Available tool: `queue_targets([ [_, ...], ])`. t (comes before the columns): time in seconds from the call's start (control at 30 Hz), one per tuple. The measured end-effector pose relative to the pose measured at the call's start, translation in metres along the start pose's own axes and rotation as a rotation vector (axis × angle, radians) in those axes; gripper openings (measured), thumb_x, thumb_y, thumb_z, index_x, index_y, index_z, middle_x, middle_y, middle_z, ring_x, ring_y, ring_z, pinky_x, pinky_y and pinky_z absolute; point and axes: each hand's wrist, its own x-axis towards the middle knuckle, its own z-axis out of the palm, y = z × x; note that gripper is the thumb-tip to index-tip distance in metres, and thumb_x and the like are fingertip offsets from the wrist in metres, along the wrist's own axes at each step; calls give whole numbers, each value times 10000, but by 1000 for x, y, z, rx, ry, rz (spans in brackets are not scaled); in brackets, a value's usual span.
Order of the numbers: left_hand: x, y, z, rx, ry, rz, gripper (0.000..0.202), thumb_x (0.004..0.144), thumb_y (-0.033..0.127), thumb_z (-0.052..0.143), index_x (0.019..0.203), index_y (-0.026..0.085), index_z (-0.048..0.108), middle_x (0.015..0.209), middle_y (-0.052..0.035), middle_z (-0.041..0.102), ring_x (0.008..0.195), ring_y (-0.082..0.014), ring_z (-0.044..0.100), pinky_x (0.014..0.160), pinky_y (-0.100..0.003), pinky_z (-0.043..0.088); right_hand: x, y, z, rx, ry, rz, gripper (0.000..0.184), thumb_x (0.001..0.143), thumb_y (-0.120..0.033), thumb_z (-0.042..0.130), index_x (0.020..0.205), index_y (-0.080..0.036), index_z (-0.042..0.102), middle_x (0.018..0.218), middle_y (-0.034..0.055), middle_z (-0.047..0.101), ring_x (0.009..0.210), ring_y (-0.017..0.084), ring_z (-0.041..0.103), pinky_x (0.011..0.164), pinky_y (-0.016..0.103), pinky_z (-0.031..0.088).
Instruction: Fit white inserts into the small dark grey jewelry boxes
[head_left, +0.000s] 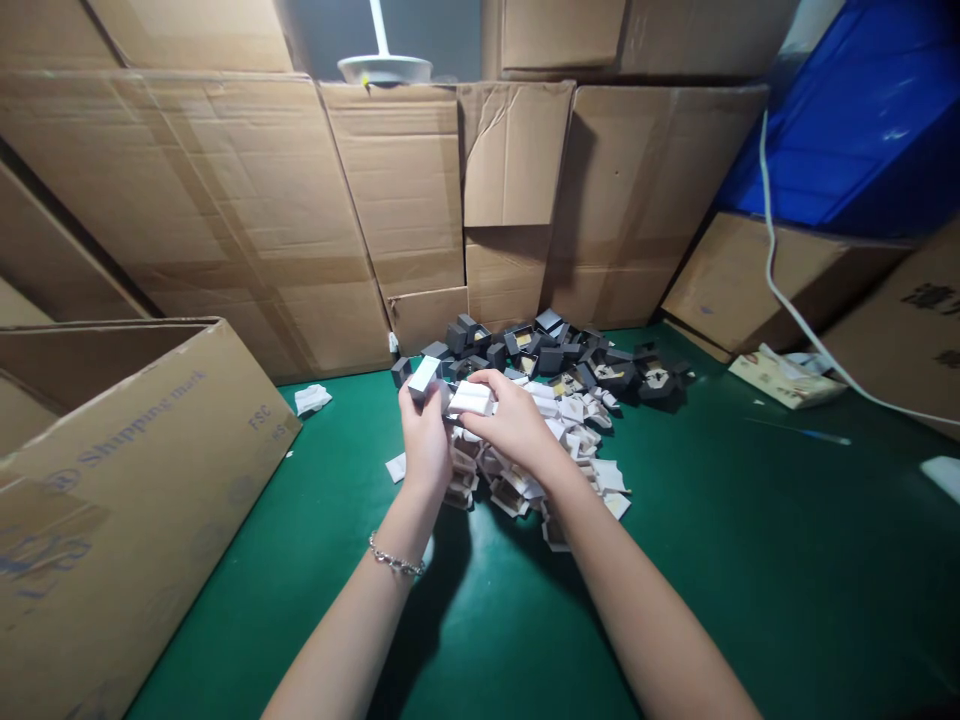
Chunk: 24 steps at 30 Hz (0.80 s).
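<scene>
L hand grip closed on small grey box; R hand grip holds white insert, above pile on green worktop. Fingertips hidden; pile contents indistinct.

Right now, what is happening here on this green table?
A person works with both bare hands over a heap of small parts on the green table. The left hand holds up a small grey box, and the right hand grips a white insert beside it. Below the hands lies a pile of white inserts; behind it, a pile of dark grey boxes. An open cardboard carton stands at the left.
</scene>
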Motion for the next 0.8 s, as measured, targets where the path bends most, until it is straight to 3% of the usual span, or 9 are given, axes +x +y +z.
queue_targets([
  [0.13, 1, -3, -2, 71, -39, 43, 365, 877, 220, 587, 1216, 164, 466, 1124, -45, 552, 959, -122, 531, 816, -227, 451, 1, -1, 2, -61, 82, -80, 428, 677, -110, 610, 1103, -99, 565, 1105, 35, 542, 1046, 168, 495, 984, 324, 370],
  [0.27, -2, -3, -3, 83, -94, 45, 472, 839, 268, 638, 1239, 145, 417, 1116, -61, 534, 924, -120, 531, 744, -210, 464, 1, -2, 3, -110, 103, -147, 442, 689, -58, 589, 1129, -38, 552, 1124, 98, 485, 1085, 186, 455, 980, 297, 372],
  [0.43, -4, -1, 0, -8, -121, 52, 494, 825, 274, 647, 1221, 126, 392, 1093, -72, 536, 895, -112, 558, 746, -206, 486, -1, -4, 4, -9, 115, -149, 450, 660, -69, 611, 1104, -77, 540, 1115, 65, 498, 1083, 176, 464, 991, 344, 368],
  [0.57, -3, -6, -2, 21, -157, 81, 617, 769, 417, 694, 1219, 136, 380, 1065, -63, 533, 866, -115, 558, 749, -213, 486, -3, -7, 9, 3, 57, -48, 384, 699, -148, 631, 1071, -179, 540, 1138, -18, 526, 1131, 186, 456, 1091, 557, 79],
  [0.63, -3, -8, -4, 63, -160, 89, 684, 738, 482, 707, 1245, 161, 379, 1102, -55, 522, 887, -117, 542, 734, -203, 476, -3, -7, 12, -39, 67, -17, 341, 734, -192, 625, 1067, -205, 547, 1160, -35, 529, 1155, 197, 435, 1069, 579, -13],
  [0.73, -4, -11, -6, 102, -168, 102, 723, 722, 520, 708, 1267, 183, 371, 1150, -51, 511, 942, -128, 530, 771, -209, 467, -2, -6, 15, -71, 94, 16, 324, 755, -248, 626, 1071, -217, 561, 1171, -46, 538, 1156, 214, 431, 1068, 581, 7],
  [0.8, -5, -12, -6, 114, -181, 123, 706, 736, 518, 699, 1263, 180, 372, 1154, -50, 509, 963, -125, 527, 799, -206, 465, -1, -5, 15, -32, 128, -12, 340, 739, -220, 633, 1072, -188, 574, 1148, -24, 551, 1125, 204, 463, 1080, 525, 153],
])
